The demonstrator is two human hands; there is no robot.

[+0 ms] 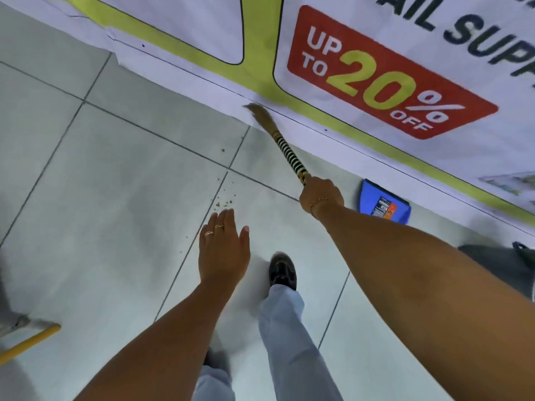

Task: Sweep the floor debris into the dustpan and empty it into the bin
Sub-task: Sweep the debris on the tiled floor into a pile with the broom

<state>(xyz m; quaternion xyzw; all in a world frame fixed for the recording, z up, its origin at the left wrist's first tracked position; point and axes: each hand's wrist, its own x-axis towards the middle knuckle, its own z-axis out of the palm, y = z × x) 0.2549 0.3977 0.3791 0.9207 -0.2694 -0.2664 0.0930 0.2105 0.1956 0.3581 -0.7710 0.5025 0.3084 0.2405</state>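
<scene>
My right hand (320, 195) is shut on the striped black-and-yellow handle of a small broom (286, 149). Its straw bristles reach the lower edge of a large printed banner (376, 68) and look blurred. Small brown crumbs of debris (224, 201) lie scattered on the pale tiled floor (115, 183), just beyond my left hand (224, 250). That hand hovers flat with fingers apart and holds nothing. A blue dustpan (383, 202) lies on the floor right of my right wrist, near the banner. No bin is clearly identifiable.
My black shoe (282, 270) and light trouser leg stand on the tiles between my arms. A yellow stick (29, 342) pokes in at the lower left beside a grey object. A dark grey object (500, 264) sits at the right edge behind my right forearm.
</scene>
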